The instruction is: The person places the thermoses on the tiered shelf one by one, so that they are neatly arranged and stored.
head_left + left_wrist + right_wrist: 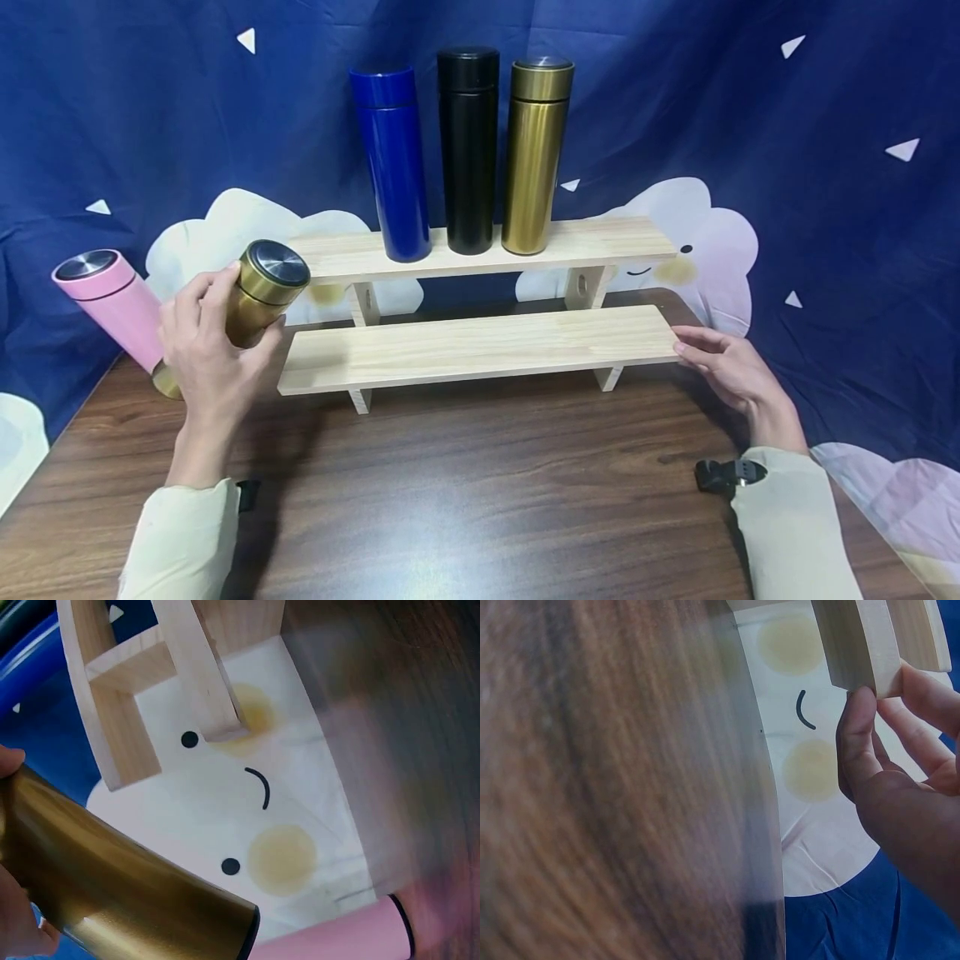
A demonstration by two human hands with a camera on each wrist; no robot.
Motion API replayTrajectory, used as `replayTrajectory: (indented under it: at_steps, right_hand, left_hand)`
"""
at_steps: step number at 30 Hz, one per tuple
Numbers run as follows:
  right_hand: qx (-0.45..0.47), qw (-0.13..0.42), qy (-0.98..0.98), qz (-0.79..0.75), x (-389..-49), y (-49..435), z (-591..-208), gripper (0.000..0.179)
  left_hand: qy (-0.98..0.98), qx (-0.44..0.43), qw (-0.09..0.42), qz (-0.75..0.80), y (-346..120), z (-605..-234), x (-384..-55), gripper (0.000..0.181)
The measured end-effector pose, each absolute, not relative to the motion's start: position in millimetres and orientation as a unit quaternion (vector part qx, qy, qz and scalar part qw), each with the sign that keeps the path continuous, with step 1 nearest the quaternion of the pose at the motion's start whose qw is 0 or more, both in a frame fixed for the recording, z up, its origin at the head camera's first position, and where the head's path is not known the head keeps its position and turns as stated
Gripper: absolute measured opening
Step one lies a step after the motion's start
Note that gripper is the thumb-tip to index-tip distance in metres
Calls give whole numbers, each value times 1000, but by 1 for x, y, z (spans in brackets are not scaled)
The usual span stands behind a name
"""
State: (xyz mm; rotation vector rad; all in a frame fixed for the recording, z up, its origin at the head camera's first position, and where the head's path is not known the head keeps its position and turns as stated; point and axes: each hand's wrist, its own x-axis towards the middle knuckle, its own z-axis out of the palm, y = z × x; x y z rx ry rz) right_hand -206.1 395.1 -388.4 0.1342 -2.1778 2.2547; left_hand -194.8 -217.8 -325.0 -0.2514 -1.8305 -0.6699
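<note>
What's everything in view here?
Pale wooden boards on legs: two, beige, upper and lower.
Blue cylindrical bottle: one, glossy blue, upper board.
Black cylindrical bottle: one, black, beside blue.
Standing gold cylindrical bottle: one, gold, right of black.
Held gold cylindrical bottle: one, gold, left.
Pink cylindrical bottle: one, pink, far left.
Brown wood-grain table: one, brown, beneath.
Dark cloth backdrop: one, blue with clouds and triangles, behind.
Left hand: one, gripping held gold bottle.
Right hand: one, pinching lower board's end.
Long sleeves: two, cream, forearms.
Wrist straps: two, black, wrists.
</note>
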Motion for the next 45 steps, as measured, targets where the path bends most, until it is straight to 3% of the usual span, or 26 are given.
replayTrajectory:
  at_steps: [8, 21, 45]
  right_hand:
    - [45, -1, -687, 725, -208, 395, -389, 27]
    - [38, 5, -704, 709, -209, 394, -390, 26]
    - [31, 2, -701, 712, -204, 394, -388, 24]
  left_hand:
    - [-774, -115, 559, -276, -205, -319, -195, 58]
    - [-774, -155, 553, -268, -181, -308, -198, 65]
    - [-782, -206, 504, -304, -118, -299, -207, 68]
